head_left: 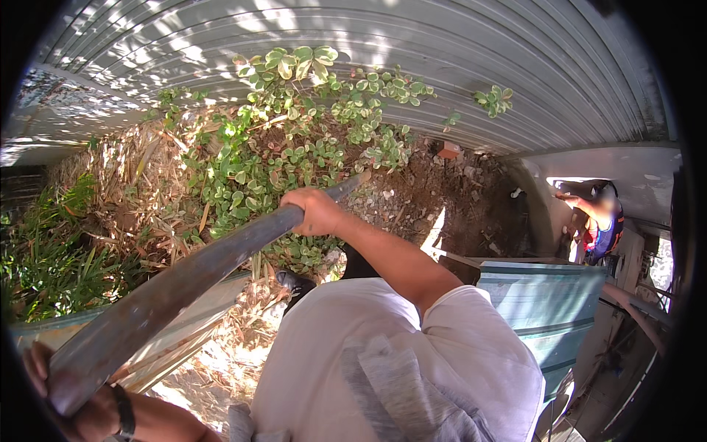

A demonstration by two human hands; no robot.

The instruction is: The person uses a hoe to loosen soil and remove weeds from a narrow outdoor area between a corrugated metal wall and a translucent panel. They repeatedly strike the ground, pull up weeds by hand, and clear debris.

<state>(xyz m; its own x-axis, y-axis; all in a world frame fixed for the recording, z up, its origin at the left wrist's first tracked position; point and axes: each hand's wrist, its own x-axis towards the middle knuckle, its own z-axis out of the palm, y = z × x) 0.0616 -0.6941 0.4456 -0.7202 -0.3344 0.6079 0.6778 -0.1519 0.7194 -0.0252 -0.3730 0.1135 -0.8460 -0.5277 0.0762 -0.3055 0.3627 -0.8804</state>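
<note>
A long, round, dark grey pole slants across the view. Its thick near end is at the lower left, and its narrow far end points at the soil beside the plants. My right hand is closed around the pole toward its far end, with the arm stretched out. At the lower left rim, my left hand, with a dark band on the wrist, grips the near end; the pole hides part of it. Whether the far tip touches the ground I cannot tell.
Leafy variegated plants grow against a corrugated metal wall. Dry leaves and stalks cover the ground at left. A reddish brick lies on the dark soil. Blue-green metal sheeting stands at right, and another person is beyond it.
</note>
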